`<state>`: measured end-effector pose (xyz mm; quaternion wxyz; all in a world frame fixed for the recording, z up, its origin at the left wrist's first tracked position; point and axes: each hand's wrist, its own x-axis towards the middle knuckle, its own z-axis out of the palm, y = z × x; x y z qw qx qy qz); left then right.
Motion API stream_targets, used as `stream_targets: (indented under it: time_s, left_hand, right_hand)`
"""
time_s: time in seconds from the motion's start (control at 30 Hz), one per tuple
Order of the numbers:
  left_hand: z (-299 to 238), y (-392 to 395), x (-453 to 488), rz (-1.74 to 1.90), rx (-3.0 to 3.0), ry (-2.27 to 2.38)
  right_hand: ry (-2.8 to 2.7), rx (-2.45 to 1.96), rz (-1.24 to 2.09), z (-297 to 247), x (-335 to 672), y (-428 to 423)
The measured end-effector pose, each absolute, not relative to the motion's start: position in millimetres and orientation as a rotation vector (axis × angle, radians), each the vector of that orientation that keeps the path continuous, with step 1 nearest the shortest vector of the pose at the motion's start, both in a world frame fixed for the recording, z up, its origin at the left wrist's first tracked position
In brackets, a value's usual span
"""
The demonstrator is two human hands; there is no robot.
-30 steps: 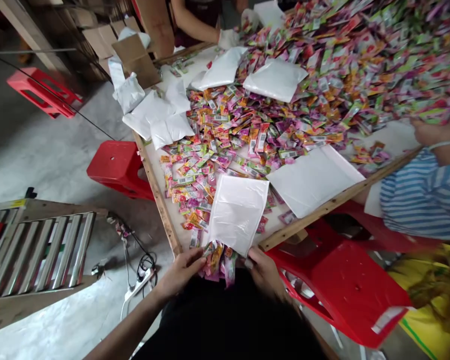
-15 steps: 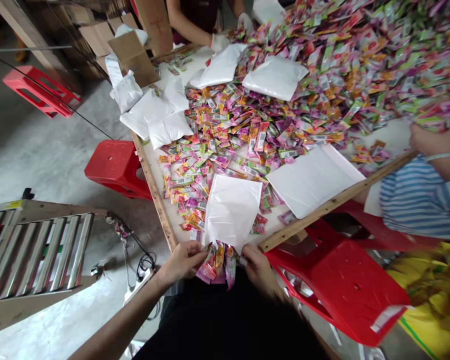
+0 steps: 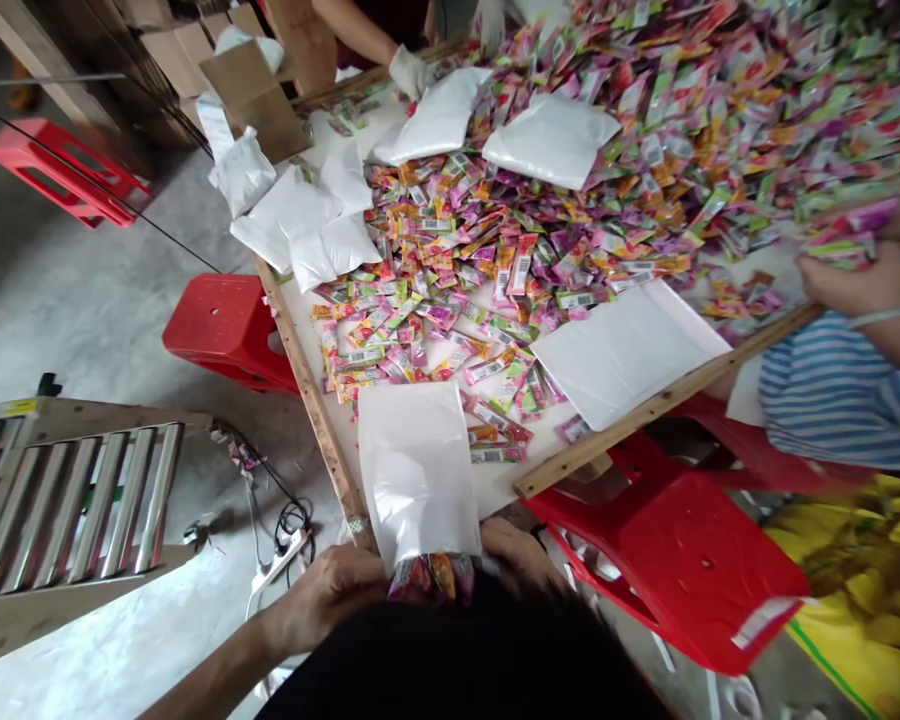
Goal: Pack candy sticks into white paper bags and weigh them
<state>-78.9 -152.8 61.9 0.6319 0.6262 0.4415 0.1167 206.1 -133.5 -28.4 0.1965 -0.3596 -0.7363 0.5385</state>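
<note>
Head view: one rectangular white plastic pouch (image 3: 420, 470), over the near corner of a white, wood-edged worktop (image 3: 585, 462); slim multicoloured sachets (image 3: 442, 578) at its near end; left hand (image 3: 345, 585), right hand (image 3: 523, 556) apart, flanking it, grip indiscernible.

No word, brand or number can be read. Barcodes (image 3: 520, 276) in pale panels show on several packets (image 3: 486, 369) on the near and middle table, their digits too small to tell; the coloured print is likewise illegible. At far left, a yellow label (image 3: 21, 407) on the roller frame (image 3: 127, 412) is unreadable.
</note>
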Motion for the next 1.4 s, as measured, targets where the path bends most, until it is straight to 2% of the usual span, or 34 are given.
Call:
stream_targets:
  time_s: [0.1, 0.23, 0.4, 0.57, 1.0, 1.2, 1.4]
  left_hand:
    - [60.8, -143.5, -79.8, 0.193, 1.438, 1.052]
    - [75.6, -114.4, -82.2, 0.419, 1.258, 1.213]
    - [123.0, -72.1, -75.5, 0.754, 1.210, 1.225]
    - [148.5, -47.5, -66.6, 0.896, 1.205, 1.230]
    - [158.5, -30.0, -51.6, 0.979, 1.217, 1.205]
    - [187.4, -51.8, -52.1, 0.970, 1.319, 1.162]
    - [150.8, -45.6, -41.7, 0.875, 1.172, 1.238]
  right_hand:
    - [-1.938, -1.173, 1.515, -17.6, 201.8, -130.4]
    - [-1.627, -1.399, 1.532, 26.3, 194.8, -111.9]
    - [-1.458, -1.331, 1.360, 93.2, 188.3, -66.8]
    - [-1.376, -1.195, 1.297, 126.3, 186.5, -27.6]
    - [-1.302, -1.137, 1.297, 143.8, 193.8, -3.9]
    - [-1.336, -1.109, 1.233, 169.7, 207.6, -12.2]
    - [-1.263, -1.162, 1.332, 135.5, 195.4, -6.2]
